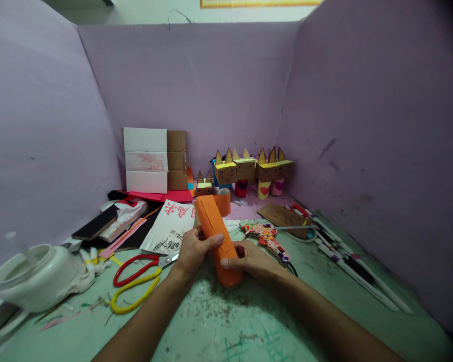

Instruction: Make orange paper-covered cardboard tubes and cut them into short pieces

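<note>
An orange paper tube [213,219] is held between my two hands, tilted with its far end toward the left. A seam of overlapping paper runs along its upper side. My left hand [196,247] grips it from the left, thumb on top and fingers behind. Lower down, my right hand [249,259] is closed on the right side, its thumb pressing the paper near the bottom end. Scissors [145,274] with one red and one yellow handle lie just left of my left forearm. Behind the tube stands a shorter orange roll [223,202].
Cardboard animal heads with pointed ears [245,168] sit on coloured tubes at the back. A white pot [35,274] stands at left, near a printed white sheet [169,226]. Pens [357,276] and a patterned glue gun [266,236] lie at right. Purple walls [189,80] enclose the table.
</note>
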Tool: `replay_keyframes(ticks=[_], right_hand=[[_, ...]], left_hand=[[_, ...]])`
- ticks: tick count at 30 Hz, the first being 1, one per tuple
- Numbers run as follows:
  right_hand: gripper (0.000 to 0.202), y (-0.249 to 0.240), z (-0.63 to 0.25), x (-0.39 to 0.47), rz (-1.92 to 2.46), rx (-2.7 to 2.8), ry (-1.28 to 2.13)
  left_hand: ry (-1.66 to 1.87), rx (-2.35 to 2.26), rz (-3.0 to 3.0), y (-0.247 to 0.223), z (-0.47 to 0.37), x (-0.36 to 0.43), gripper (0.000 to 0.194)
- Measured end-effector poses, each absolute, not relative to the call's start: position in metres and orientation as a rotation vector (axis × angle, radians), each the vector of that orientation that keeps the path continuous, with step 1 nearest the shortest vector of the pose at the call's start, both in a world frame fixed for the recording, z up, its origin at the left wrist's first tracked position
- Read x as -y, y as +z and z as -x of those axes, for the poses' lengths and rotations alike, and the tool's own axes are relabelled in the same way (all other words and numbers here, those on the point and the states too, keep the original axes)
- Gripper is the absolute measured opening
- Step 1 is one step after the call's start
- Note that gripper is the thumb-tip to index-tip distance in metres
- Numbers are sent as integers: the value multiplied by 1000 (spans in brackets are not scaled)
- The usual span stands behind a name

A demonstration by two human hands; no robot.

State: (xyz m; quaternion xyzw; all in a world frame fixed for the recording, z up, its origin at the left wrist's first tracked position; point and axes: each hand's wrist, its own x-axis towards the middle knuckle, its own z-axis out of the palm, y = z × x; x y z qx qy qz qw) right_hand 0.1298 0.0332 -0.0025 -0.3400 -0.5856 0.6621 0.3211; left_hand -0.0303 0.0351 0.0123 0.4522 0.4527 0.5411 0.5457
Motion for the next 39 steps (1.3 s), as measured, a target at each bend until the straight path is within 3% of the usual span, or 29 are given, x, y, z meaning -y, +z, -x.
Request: replay_keyframes(ticks=[9,14,19,22,25,30,39], right_hand=[[40,-4,-130,-35,939,1577,1648],[49,-2,-130,-33,835,1618,1671],[58,3,-134,-38,973,1321,1594],[51,10,-141,-42,993,1212,1487],[43,14,-147,-44,984,1162,1458],[36,17,-149,-47,988,1086,1409],[29,17,-154,-50,1055,1067,1253]], left_hand=[[1203,-1088,-1140,10,30,-36,43],[1168,-1133,-1258,21,38,-35,42],[1186,-1420,-1557,94,76,-51,40],[613,-2174,-2522,148,87,-71,26],[358,-2119,-2758,174,80,-96,28],[171,-2070,-2817,155,67,-128,36],[250,-2094,-2804,116,61,-148,45]])
